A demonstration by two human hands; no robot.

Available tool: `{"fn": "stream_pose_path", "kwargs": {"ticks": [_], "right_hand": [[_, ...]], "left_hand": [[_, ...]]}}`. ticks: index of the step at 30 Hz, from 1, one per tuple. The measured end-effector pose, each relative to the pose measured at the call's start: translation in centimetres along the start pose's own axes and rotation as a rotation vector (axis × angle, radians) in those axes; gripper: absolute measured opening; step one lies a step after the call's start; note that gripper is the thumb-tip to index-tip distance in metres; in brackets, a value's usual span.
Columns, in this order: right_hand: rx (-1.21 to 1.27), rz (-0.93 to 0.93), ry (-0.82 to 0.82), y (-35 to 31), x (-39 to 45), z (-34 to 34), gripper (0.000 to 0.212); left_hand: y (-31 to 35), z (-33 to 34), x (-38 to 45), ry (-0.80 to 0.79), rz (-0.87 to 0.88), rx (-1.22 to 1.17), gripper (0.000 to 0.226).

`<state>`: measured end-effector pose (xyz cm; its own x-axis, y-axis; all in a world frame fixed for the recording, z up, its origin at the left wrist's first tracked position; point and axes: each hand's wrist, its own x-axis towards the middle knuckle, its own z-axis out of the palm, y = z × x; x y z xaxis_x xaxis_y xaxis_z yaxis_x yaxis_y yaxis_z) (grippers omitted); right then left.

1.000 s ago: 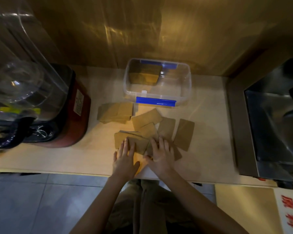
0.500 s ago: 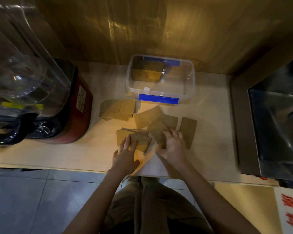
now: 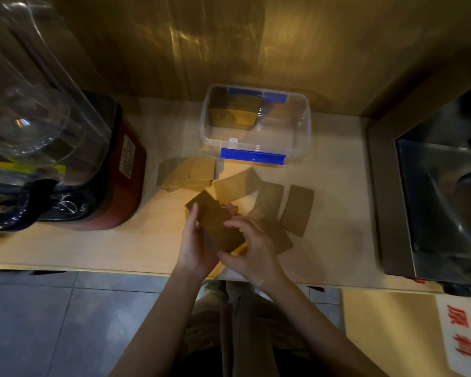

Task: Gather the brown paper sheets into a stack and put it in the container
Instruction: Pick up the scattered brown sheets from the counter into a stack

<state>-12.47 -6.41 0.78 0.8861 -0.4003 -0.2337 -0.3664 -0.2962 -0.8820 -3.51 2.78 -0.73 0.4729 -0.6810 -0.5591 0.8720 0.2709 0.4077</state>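
Observation:
I hold a small stack of brown paper sheets (image 3: 214,220) just above the counter, tilted, between both hands. My left hand (image 3: 195,246) grips its left edge. My right hand (image 3: 252,248) closes on its right side. Several loose brown sheets (image 3: 297,210) lie fanned on the counter to the right of my hands. Another pile of brown sheets (image 3: 186,174) lies at the left, in front of the container. The clear plastic container (image 3: 305,131) with blue clasps stands at the back and holds a brown stack (image 3: 233,112) in its left part.
A red blender base with a clear jug (image 3: 65,148) stands at the left of the wooden counter (image 3: 93,246). A metal appliance (image 3: 430,191) fills the right side. A wooden wall rises behind the container. The counter's front edge runs just under my wrists.
Both hands were pressing flat on sheets lying on the counter. Now they have lifted several sheets together as a tilted stack held between them.

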Motion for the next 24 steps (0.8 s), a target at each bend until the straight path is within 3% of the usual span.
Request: {"fn": "stream_pose_path", "kwargs": {"ticks": [3,5,11,14,19,24], "right_hand": [[-0.079,0.020,-0.069,0.1,-0.4,0.5,0.046],[-0.111,0.031,-0.110,0.1,-0.6,0.8,0.046],[-0.075,0.066,-0.319,0.8,0.3,0.7,0.032],[0.013,0.136,-0.282,1.7,2.1,0.4,0.019],[-0.529,-0.015,-0.138,4.0,4.8,0.9,0.035],[-0.864,-0.075,-0.228,5.0,5.7,2.5,0.060]], "left_hand": [[-0.1,-0.3,-0.1,0.024,0.008,-0.102,0.091],[-0.1,-0.5,0.0,0.054,0.019,-0.116,0.089],[0.1,-1.8,-0.1,0.247,-0.003,-0.032,0.038],[0.5,-3.0,-0.4,0.303,-0.029,0.013,0.029],[1.4,-4.7,-1.2,0.288,-0.058,-0.056,0.026],[1.4,-5.5,-1.5,0.302,-0.070,-0.136,0.029]]}}
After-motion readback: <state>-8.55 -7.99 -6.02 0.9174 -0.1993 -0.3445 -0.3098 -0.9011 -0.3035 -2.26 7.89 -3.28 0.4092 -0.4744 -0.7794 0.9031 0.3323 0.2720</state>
